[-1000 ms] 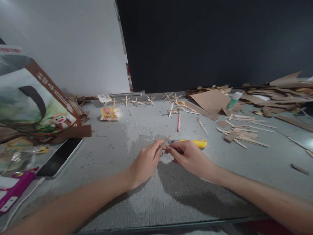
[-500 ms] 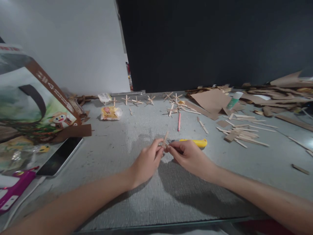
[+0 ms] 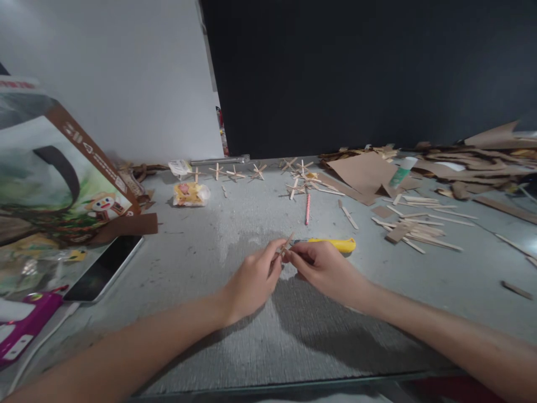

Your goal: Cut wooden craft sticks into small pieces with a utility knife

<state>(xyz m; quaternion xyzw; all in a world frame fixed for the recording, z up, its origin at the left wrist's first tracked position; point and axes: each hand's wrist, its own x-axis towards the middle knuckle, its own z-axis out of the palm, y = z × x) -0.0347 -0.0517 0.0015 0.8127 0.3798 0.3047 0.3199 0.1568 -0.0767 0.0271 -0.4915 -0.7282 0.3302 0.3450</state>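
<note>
Between my fingertips, just above the table's middle, is a small piece of crossed wooden sticks [image 3: 288, 240]. My left hand [image 3: 254, 274] pinches it from the left, with thumb and fingers closed. From the other side my right hand [image 3: 331, 271] meets it, its thumb and forefinger pressed together at the joint. The fingers cover much of the piece. Right behind my right hand lies a yellow utility knife [image 3: 343, 245], its blade pointing left. A red-and-white patterned stick [image 3: 307, 210] lies farther back.
Several star-shaped stick pieces [image 3: 235, 175] stand along the back. Loose wooden sticks [image 3: 436, 240] are piled to the right, near a glue stick [image 3: 403, 171] and brown cardboard [image 3: 356, 174]. A yellow packet [image 3: 189, 195], phone [image 3: 104, 270], purple device [image 3: 31, 324] and large printed bag [image 3: 62, 168] occupy the left.
The crossed sticks have turned in my fingertips, and the protruding stick now leans more to the right. Both hands stay nearly in place.
</note>
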